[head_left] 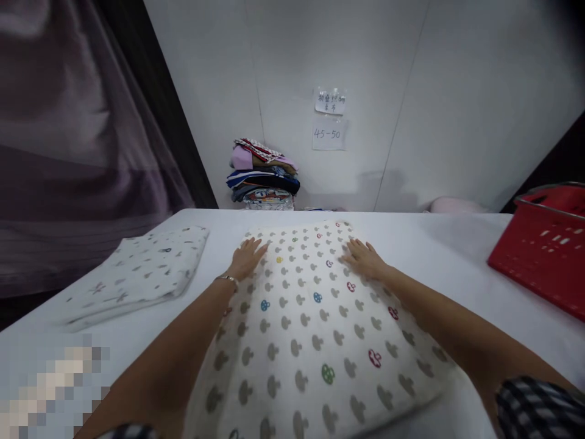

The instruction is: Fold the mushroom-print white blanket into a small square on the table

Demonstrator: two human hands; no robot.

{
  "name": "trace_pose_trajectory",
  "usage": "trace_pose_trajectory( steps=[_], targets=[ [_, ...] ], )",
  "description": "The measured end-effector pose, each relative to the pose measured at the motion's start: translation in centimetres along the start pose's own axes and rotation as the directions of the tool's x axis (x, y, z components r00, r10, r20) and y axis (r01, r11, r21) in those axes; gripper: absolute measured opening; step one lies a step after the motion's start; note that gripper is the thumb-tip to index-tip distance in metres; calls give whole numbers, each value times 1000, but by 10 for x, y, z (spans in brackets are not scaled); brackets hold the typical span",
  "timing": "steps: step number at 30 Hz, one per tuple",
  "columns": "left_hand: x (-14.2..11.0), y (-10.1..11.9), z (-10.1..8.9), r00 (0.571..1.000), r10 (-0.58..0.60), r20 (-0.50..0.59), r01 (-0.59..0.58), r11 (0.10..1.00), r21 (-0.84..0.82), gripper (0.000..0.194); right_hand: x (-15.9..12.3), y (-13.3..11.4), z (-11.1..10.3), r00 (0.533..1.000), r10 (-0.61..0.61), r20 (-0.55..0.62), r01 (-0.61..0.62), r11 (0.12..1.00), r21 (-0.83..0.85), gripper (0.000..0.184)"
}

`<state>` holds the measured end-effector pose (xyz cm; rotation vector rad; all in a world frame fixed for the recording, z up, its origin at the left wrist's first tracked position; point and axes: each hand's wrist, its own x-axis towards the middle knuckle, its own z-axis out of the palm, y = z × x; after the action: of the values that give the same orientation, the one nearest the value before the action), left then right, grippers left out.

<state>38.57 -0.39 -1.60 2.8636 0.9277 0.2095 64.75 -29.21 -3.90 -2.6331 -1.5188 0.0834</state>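
A white cloth (297, 317) printed with grey and a few coloured mushrooms lies spread over the white table, its near end reaching toward me. On its far left edge rests my left hand (247, 257), fingers stretched out flat, with a bracelet at the wrist. My right hand (364, 258) lies flat on the far right edge, fingers extended. Neither hand grips the fabric. Left of my left arm lies a folded white cloth (146, 268) with small scattered prints.
A red plastic basket (539, 250) with a metal handle stands at the table's right. Behind the far edge is a stack of folded fabrics (265, 177) against the white wall. Paper signs (329, 133) hang there. A purple curtain (68, 134) hangs on the left.
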Motion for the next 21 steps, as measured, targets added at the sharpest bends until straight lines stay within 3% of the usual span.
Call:
trace_pose_trajectory(
  steps=[3,7,10,13,17,21],
  targets=[
    [-55,10,-1,993,117,-4,-117,992,-39,57,-50,6,6,998,-54,-27,54,999,-7,70],
    [-128,27,15,969,233,83,-231,972,-32,59,-85,14,9,999,39,25,-39,999,1,65],
    [-152,36,17,982,156,103,-154,988,-27,59,-92,11,4,996,75,39,-76,997,21,64],
    [-169,40,10,995,88,48,-87,996,-26,55,-108,10,1,993,110,39,-113,990,89,65],
    [-214,34,7,984,175,21,-174,984,-25,51,-145,28,1,983,178,-39,-153,924,350,59],
    [-260,25,11,991,119,-64,-123,990,-74,53,-182,55,-5,912,381,-153,-259,823,505,56]
  ],
)
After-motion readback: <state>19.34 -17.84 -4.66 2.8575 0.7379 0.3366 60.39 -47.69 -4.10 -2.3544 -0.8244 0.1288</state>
